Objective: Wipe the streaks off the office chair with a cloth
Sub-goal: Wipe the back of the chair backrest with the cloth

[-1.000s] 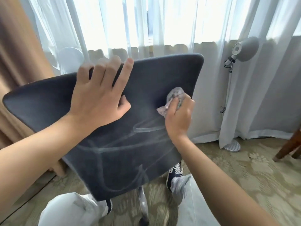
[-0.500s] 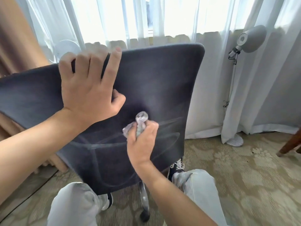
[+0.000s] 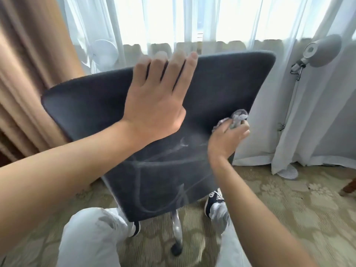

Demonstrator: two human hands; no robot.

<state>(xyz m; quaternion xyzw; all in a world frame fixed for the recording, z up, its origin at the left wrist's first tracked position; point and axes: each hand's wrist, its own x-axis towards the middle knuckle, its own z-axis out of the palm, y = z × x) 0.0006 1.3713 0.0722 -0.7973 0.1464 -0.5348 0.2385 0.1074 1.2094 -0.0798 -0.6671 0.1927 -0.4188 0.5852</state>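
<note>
dark grey fabric of the office chair backrest (image 3: 92,105) fills our head view, tilted, pale streaks (image 3: 154,162) across its lower half. our left hand (image 3: 156,105) lies flat near its top edge, fingers straight, slightly apart. our right hand (image 3: 227,139) grips a crumpled grey cloth (image 3: 238,117) at its right edge.

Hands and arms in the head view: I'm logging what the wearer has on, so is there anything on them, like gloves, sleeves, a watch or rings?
Nothing is worn on either. The left hand and right hand are bare, with no gloves, rings or watch visible, and both forearms are bare up to the frame edge, with no sleeve in view. Below them show light grey trousers and dark shoes with white laces.
</note>
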